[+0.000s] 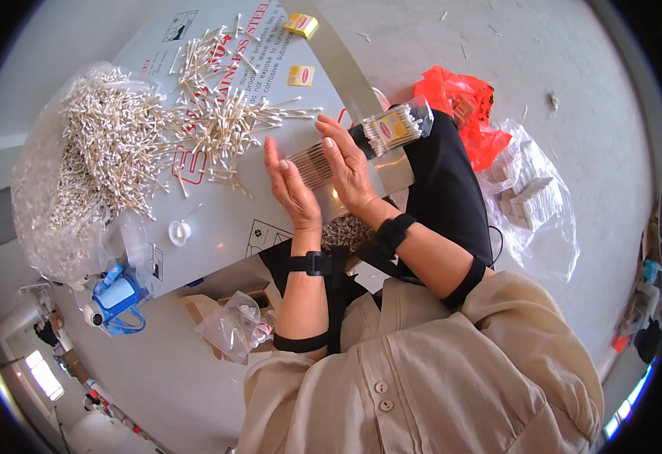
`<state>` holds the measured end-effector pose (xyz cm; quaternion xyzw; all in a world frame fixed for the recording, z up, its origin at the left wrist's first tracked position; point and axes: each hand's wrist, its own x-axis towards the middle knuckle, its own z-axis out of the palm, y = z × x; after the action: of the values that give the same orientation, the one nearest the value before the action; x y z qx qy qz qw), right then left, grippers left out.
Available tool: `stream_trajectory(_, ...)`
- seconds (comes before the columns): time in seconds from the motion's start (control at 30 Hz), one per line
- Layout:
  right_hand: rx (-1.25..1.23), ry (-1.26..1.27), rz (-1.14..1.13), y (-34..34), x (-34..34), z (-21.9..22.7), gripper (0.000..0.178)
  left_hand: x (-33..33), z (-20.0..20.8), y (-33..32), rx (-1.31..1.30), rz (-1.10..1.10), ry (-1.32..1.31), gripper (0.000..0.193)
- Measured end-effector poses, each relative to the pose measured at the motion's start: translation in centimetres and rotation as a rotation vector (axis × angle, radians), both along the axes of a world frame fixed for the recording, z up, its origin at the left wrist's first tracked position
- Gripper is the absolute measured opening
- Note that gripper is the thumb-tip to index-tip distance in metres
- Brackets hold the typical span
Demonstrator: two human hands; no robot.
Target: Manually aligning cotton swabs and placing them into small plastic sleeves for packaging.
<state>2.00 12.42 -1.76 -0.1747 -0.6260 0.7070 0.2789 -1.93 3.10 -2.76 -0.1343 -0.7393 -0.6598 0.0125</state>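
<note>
Between my left hand (294,194) and my right hand (350,170) lies a row of cotton swabs (312,166), their thin brown sticks side by side. The palms face each other and press on the two ends of the row, with the fingers nearly straight; the swab tips are hidden by the hands. Just beyond my right hand, a clear packet of cotton swabs (393,129) with a yellow label rests at the table's right side. Loose cotton swabs (225,125) are strewn on the table to the left of my hands.
A big clear bag (47,219) spills a heap of swabs (111,136) at left. Yellow cards (301,76) and a small white round dish (180,232) sit on the table (217,219). A blue bottle (119,296) hangs by its edge. Red (452,94) and clear bags (531,197) are at right.
</note>
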Motion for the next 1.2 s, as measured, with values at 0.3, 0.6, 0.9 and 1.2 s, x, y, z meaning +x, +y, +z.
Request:
stream_trajectory(0.3, -0.003, -0.026, 0.035, 1.4, -0.5, -0.5, 0.034, -0.4, 0.0, -0.6, 0.392, 0.018, -0.165, 0.061)
stream_trajectory(0.6, -0.146, -0.037, 0.022, 2.9, 2.1, -1.2, 0.029, 0.4, 0.6, -5.5, 0.046, 0.001, -0.110, 0.057)
stream_trajectory(0.9, -0.032, -0.331, 0.134, 3.2, 5.7, -0.1, 0.012, 0.4, 0.6, -4.4, -0.491, -0.054, 0.304, 0.052)
stream_trajectory(1.2, 0.671, -0.284, 0.271, 2.8, 6.5, 0.9, 0.010, -2.2, 1.7, -3.4, -0.665, -0.095, 0.382, 0.032)
